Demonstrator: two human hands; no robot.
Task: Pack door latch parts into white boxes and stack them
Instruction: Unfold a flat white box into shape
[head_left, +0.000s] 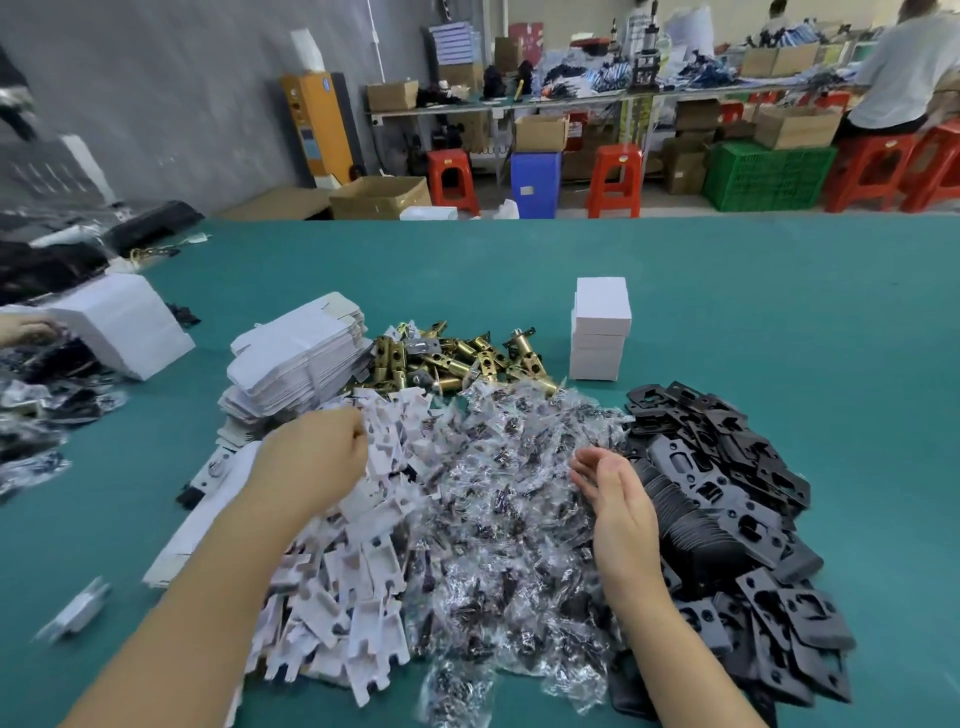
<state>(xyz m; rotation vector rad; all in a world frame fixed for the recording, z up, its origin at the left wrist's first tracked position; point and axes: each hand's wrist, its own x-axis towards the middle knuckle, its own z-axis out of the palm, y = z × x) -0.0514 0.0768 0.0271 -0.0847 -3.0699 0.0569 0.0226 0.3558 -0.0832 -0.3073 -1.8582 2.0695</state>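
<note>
Closed white boxes stand stacked on the green table behind brass latches. Left hand grip curled, contents unclear; right hand open.

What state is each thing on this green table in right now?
Left hand: fingers curled, reaching into the white card inserts.
Right hand: open, above the clear plastic screw bags.
Closed white boxes: stacked upright.
Flat white box blanks: unfolded, piled.
Brass latch bolts: loose heap.
Black metal plates: loose heap.
</note>
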